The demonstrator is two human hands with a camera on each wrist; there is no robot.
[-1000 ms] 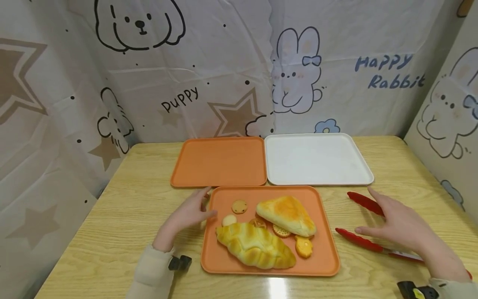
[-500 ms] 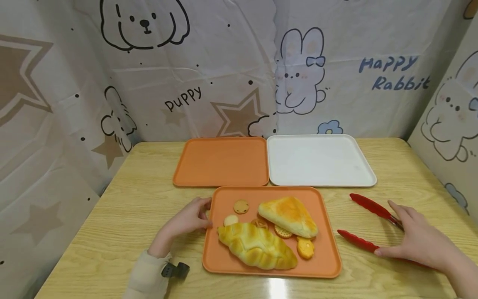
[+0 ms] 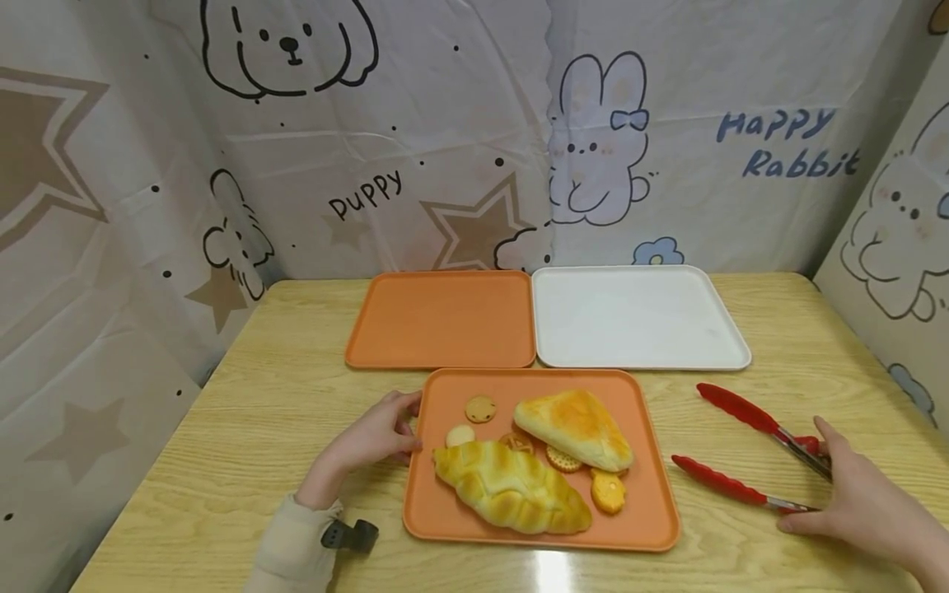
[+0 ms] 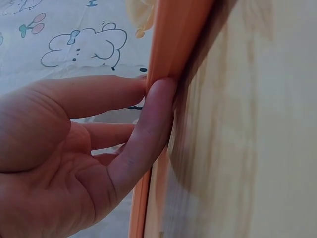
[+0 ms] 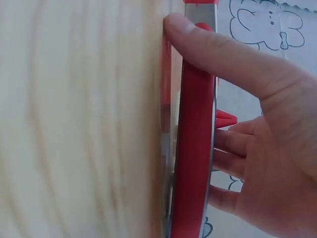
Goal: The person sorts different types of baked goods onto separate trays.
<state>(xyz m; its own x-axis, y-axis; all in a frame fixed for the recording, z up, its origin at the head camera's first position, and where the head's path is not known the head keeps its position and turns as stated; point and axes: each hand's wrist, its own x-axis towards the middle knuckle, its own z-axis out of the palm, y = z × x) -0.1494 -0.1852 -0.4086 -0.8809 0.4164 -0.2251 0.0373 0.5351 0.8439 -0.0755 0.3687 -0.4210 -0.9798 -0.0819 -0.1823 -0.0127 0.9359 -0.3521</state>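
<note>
An orange tray (image 3: 541, 541) near the table's front carries a toy croissant (image 3: 511, 486), a triangular bread (image 3: 574, 424) and several small biscuits. My left hand (image 3: 371, 432) touches that tray's left rim; in the left wrist view, fingertips (image 4: 161, 91) rest against its edge. Red-tipped tongs (image 3: 722, 482) lie spread on the table to the right. Around their handle end is my right hand (image 3: 863, 498), thumb and fingers apart. The right wrist view has the thumb (image 5: 213, 49) across a red handle (image 5: 194, 144), with other fingers behind it, their contact partly hidden.
Behind the loaded tray, a second orange tray (image 3: 445, 321) and a white tray (image 3: 641, 317) lie side by side on the wooden table (image 3: 259, 428). Printed cloth (image 3: 460, 123) walls off the back and both sides.
My left hand has come against the tray's rim. The right hand has shifted right along the tongs, from their red tips toward the handles. Tongs and trays look still.
</note>
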